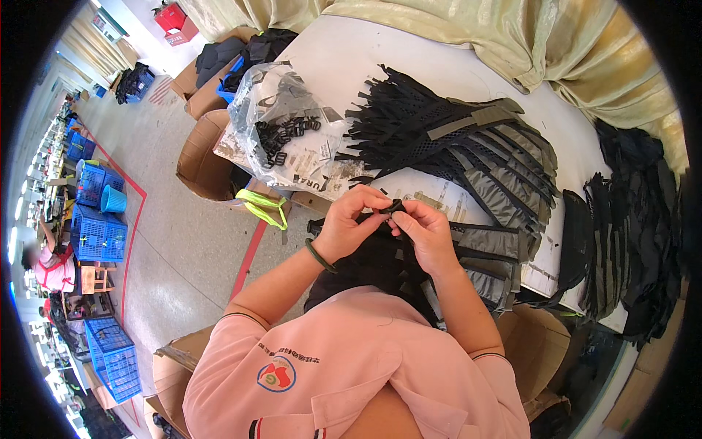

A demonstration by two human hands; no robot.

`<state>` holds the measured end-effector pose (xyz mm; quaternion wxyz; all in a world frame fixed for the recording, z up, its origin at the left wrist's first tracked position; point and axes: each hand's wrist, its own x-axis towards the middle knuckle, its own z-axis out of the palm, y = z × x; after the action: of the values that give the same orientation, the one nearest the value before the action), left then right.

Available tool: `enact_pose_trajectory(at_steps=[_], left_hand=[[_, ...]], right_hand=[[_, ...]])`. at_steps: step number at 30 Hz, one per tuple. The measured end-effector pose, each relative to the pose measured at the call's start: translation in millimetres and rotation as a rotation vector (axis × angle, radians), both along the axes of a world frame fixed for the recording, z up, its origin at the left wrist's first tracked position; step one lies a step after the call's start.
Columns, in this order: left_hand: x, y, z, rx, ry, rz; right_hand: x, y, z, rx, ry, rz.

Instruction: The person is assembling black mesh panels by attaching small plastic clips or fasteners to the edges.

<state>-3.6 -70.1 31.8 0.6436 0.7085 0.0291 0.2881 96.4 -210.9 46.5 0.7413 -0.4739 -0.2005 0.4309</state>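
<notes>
Close together in front of my chest, my left hand [355,224] and my right hand [427,233] pinch a small black buckle [395,207] between thumbs and fingertips. Fingers cover much of it, and dark webbing appears to run down from it. Below the hands, black material lies over my lap, and grey-and-black padded straps [486,245] reach from there onto the table. A fanned pile of similar straps [497,157], with loose black webbing ends, lies beyond my right hand. Past my left hand is a clear plastic bag [252,102] with several black buckles [281,137] at its opening.
The white table [344,44] is backed by a pale gold curtain [504,33]. More black straps [610,241] hang at the right edge. Cardboard boxes [205,154] stand left of the table, one with a yellow-green strap [265,208]. Farther left are blue crates [102,234] and a co-worker [55,271].
</notes>
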Motion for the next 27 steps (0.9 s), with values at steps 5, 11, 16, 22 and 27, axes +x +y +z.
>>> enact_pose_trajectory(at_steps=[5,11,16,22,27], left_hand=[[0.7,-1.0,-1.5,0.067,0.012,0.017],[-3.6,4.3,13.0,0.212,0.108,0.044],[-2.0,3.3,12.5,0.212,0.081,0.012],[0.0,7.3,9.6,-1.003,0.269,-0.264],[-0.8,-0.1,-3.0,-1.018,0.365,-0.297]], right_hand=[[-4.7,0.5,-1.8,-0.05,-0.049,-0.065],[-2.6,-0.5,4.0,-0.01,0.144,-0.021],[0.4,1.8,8.6,0.026,-0.001,-0.016],[-1.0,-0.3,7.6,-0.118,-0.703,-0.086],[-4.7,-2.4,4.0,-0.126,-1.101,-0.19]])
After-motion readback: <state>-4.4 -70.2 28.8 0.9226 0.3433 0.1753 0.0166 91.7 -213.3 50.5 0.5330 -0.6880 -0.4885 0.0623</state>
